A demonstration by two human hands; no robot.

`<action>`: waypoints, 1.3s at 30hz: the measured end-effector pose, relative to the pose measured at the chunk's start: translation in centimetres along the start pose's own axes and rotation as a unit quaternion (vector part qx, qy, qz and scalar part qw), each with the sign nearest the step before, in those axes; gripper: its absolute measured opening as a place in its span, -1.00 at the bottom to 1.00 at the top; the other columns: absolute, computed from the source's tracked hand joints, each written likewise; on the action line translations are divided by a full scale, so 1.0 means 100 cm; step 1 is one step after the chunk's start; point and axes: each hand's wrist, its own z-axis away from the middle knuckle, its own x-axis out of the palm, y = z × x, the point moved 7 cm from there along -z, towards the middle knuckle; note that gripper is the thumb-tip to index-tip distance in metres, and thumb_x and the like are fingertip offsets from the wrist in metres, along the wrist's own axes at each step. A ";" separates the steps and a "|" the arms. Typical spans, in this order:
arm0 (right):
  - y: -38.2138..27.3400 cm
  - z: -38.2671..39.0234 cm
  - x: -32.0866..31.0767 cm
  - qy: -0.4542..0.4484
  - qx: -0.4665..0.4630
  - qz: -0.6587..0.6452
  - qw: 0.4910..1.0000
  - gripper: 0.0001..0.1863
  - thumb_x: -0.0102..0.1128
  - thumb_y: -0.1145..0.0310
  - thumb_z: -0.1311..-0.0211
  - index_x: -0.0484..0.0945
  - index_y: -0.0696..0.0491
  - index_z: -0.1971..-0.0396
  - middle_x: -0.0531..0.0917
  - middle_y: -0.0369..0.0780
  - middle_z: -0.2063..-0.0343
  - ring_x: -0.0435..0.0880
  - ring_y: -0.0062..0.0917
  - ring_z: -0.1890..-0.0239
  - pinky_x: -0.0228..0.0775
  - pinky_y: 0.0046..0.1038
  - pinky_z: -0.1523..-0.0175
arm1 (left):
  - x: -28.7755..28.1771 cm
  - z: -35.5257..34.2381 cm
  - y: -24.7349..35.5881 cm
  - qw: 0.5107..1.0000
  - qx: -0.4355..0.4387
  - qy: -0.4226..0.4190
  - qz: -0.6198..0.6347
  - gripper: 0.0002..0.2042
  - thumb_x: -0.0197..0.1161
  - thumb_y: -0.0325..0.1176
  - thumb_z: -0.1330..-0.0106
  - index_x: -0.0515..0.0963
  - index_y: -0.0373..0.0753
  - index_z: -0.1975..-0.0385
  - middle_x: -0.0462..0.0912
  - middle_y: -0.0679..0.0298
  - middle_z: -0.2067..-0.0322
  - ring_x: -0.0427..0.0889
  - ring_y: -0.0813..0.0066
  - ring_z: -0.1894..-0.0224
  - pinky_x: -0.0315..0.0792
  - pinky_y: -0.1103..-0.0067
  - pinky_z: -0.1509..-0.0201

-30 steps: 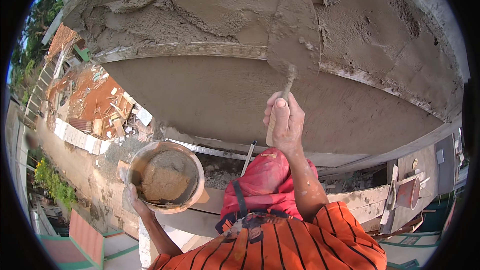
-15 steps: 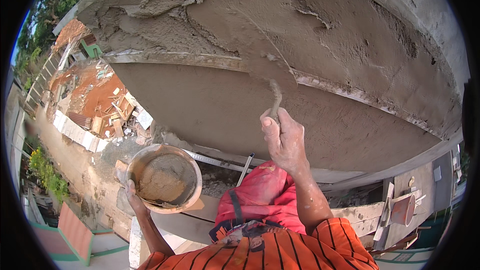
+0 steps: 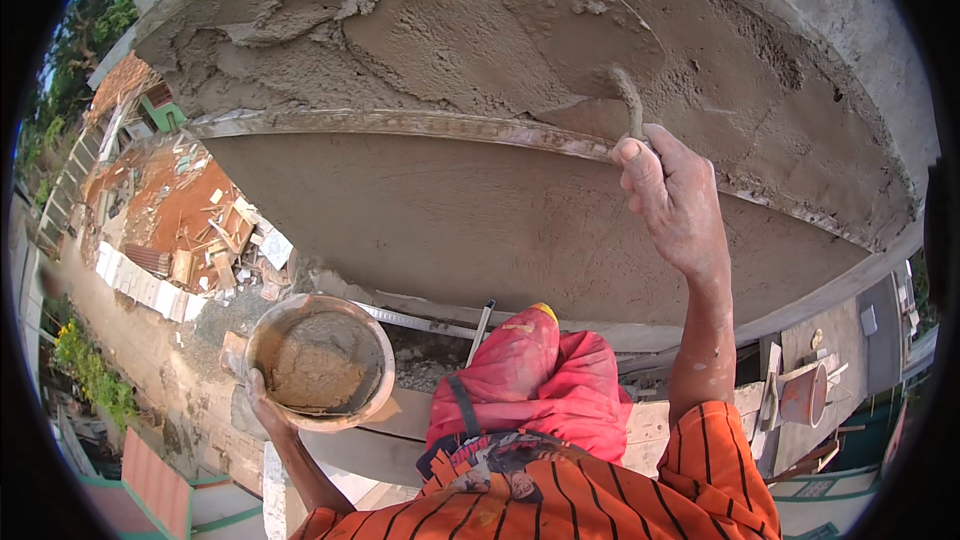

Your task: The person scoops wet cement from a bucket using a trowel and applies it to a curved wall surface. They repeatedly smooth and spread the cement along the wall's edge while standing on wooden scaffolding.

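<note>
My right hand (image 3: 676, 198) is closed round the handle of a trowel (image 3: 630, 98), whose bent neck is caked with mortar. The mortar-coated blade lies against the rough wet plaster (image 3: 440, 50) on the upper part of the wall and blends with it in colour. Low on the left, my left hand (image 3: 262, 408) grips the rim of a round bucket (image 3: 384, 372) holding grey-brown mortar (image 3: 318, 365). Its fingers are partly hidden by the bucket. Between the rough plaster and a smoother plastered band (image 3: 480, 225) below runs a pale batten (image 3: 400, 123).
Beneath me is a wooden plank (image 3: 400, 430). A reddish bucket (image 3: 803, 395) stands among boards on the right. A pen-like stick (image 3: 482, 325) lies near my knee. Far below left are scrap wood (image 3: 225, 245), red soil and a paved path.
My right hand has moved up and to the right, carrying the trowel across the wet plaster above the batten. The bucket in my left hand stays nearly in place.
</note>
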 end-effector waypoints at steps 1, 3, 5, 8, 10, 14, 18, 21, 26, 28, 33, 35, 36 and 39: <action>0.002 -0.002 -0.007 0.002 0.004 -0.010 1.000 -0.43 0.03 -0.07 -0.39 0.39 0.20 0.54 0.38 -0.15 0.70 0.33 -0.49 0.64 0.25 -0.36 0.47 | -0.001 -0.001 0.001 1.000 -0.004 -0.004 0.009 -0.46 0.14 -0.14 -0.37 0.31 -0.38 -0.23 0.46 0.06 -0.10 0.50 0.19 -0.09 0.43 0.31 -0.18; 0.004 -0.008 -0.019 -0.015 0.023 -0.029 0.999 -0.42 0.02 -0.11 -0.38 0.42 0.17 0.54 0.41 -0.23 0.69 0.34 -0.58 0.63 0.25 -0.43 0.49 | -0.003 0.000 0.003 1.000 0.000 0.004 0.002 -0.48 0.15 -0.19 -0.37 0.32 -0.36 -0.23 0.45 0.09 -0.11 0.48 0.22 -0.11 0.39 0.32 -0.21; 0.005 -0.012 -0.027 -0.012 0.016 -0.059 0.998 -0.41 -0.02 -0.17 -0.37 0.49 0.12 0.51 0.44 -0.35 0.66 0.38 -0.70 0.62 0.24 -0.56 0.52 | 0.001 0.006 0.013 0.999 0.017 0.025 -0.033 -0.49 0.15 -0.19 -0.37 0.32 -0.35 -0.23 0.43 0.11 -0.13 0.47 0.24 -0.13 0.37 0.33 -0.23; 0.017 -0.021 -0.043 -0.013 0.013 -0.092 0.996 -0.41 -0.03 -0.16 -0.38 0.53 0.13 0.47 0.44 -0.34 0.66 0.41 -0.71 0.61 0.26 -0.58 0.52 | -0.009 -0.001 0.008 0.998 0.021 0.038 -0.040 -0.48 0.14 -0.19 -0.37 0.31 -0.35 -0.24 0.42 0.14 -0.15 0.45 0.26 -0.15 0.34 0.34 -0.25; 0.019 -0.023 -0.051 -0.005 0.006 -0.087 0.996 -0.44 -0.02 -0.15 -0.38 0.54 0.11 0.47 0.45 -0.34 0.64 0.41 -0.72 0.60 0.25 -0.61 0.52 | -0.012 0.001 0.010 0.998 0.024 0.034 -0.046 -0.48 0.13 -0.19 -0.37 0.31 -0.35 -0.25 0.42 0.15 -0.16 0.44 0.27 -0.16 0.33 0.35 -0.26; 0.022 -0.021 -0.077 0.049 -0.001 -0.082 0.995 -0.45 -0.04 -0.14 -0.40 0.54 0.09 0.46 0.43 -0.36 0.64 0.39 -0.73 0.62 0.22 -0.62 0.55 | 0.010 0.009 0.016 1.000 0.017 -0.024 -0.006 -0.46 0.12 -0.17 -0.37 0.30 -0.34 -0.27 0.40 0.15 -0.17 0.39 0.30 -0.20 0.28 0.37 -0.28; 0.001 -0.017 -0.103 0.168 -0.011 -0.055 0.984 -0.45 -0.08 -0.15 -0.42 0.54 0.09 0.42 0.42 -0.38 0.64 0.40 -0.76 0.61 0.21 -0.62 0.56 | 0.001 0.006 0.013 0.999 0.033 0.005 -0.030 -0.47 0.11 -0.16 -0.37 0.32 -0.36 -0.24 0.41 0.14 -0.16 0.36 0.33 -0.21 0.22 0.39 -0.31; -0.048 -0.020 -0.096 0.120 -0.072 0.123 0.982 -0.52 0.06 -0.07 -0.37 0.48 0.10 0.42 0.44 -0.25 0.65 0.47 -0.60 0.63 0.30 -0.49 0.53 | 0.011 0.009 0.016 0.999 0.041 -0.012 -0.015 -0.48 0.11 -0.16 -0.37 0.35 -0.38 -0.21 0.42 0.14 -0.15 0.35 0.33 -0.20 0.18 0.40 -0.32; -0.117 -0.011 0.013 -0.073 -0.254 0.309 0.914 -0.67 0.13 0.16 -0.31 0.42 0.17 0.33 0.60 -0.02 0.58 0.63 -0.07 0.52 0.48 -0.15 0.39 | 0.030 0.023 0.026 0.997 0.067 -0.005 -0.026 -0.48 0.14 -0.13 -0.36 0.37 -0.39 -0.19 0.42 0.13 -0.14 0.36 0.32 -0.19 0.17 0.40 -0.32; -0.125 -0.027 0.024 -0.066 -0.237 0.347 0.905 -0.67 0.09 0.16 -0.33 0.43 0.18 0.37 0.61 0.00 0.59 0.63 -0.05 0.51 0.50 -0.14 0.37 | 0.033 0.025 0.026 0.997 0.043 0.028 -0.050 -0.47 0.15 -0.12 -0.35 0.36 -0.38 -0.19 0.41 0.12 -0.13 0.35 0.31 -0.19 0.17 0.40 -0.32; -0.133 -0.049 0.001 -0.049 -0.174 0.400 0.899 -0.58 -0.02 0.11 -0.39 0.48 0.21 0.43 0.61 0.07 0.57 0.64 0.02 0.42 0.48 -0.07 0.25 | 0.015 0.022 0.024 0.995 0.039 0.065 -0.057 -0.44 0.16 -0.11 -0.34 0.34 -0.36 -0.22 0.38 0.12 -0.16 0.33 0.30 -0.21 0.16 0.39 -0.33; -0.132 -0.050 -0.017 -0.053 -0.126 0.392 0.910 -0.58 -0.02 0.11 -0.39 0.48 0.22 0.43 0.60 0.08 0.56 0.62 0.04 0.39 0.44 -0.05 0.21 | 0.017 0.021 0.021 0.997 0.022 0.045 -0.051 -0.44 0.16 -0.11 -0.34 0.33 -0.36 -0.23 0.37 0.12 -0.17 0.32 0.30 -0.22 0.15 0.39 -0.33; -0.131 -0.050 -0.024 -0.055 -0.101 0.385 0.916 -0.57 -0.03 0.10 -0.39 0.48 0.22 0.42 0.60 0.09 0.56 0.61 0.05 0.38 0.41 -0.04 0.19 | 0.016 0.019 0.020 0.997 0.025 0.039 -0.053 -0.44 0.16 -0.11 -0.34 0.33 -0.36 -0.23 0.37 0.12 -0.17 0.31 0.30 -0.22 0.14 0.39 -0.34; -0.119 -0.049 -0.041 -0.035 -0.076 0.363 0.928 -0.58 -0.01 0.11 -0.38 0.46 0.22 0.43 0.58 0.09 0.55 0.56 0.06 0.39 0.35 -0.04 0.21 | 0.015 0.017 0.020 0.997 0.037 0.026 -0.062 -0.45 0.15 -0.13 -0.35 0.33 -0.36 -0.23 0.37 0.13 -0.18 0.32 0.30 -0.22 0.13 0.39 -0.34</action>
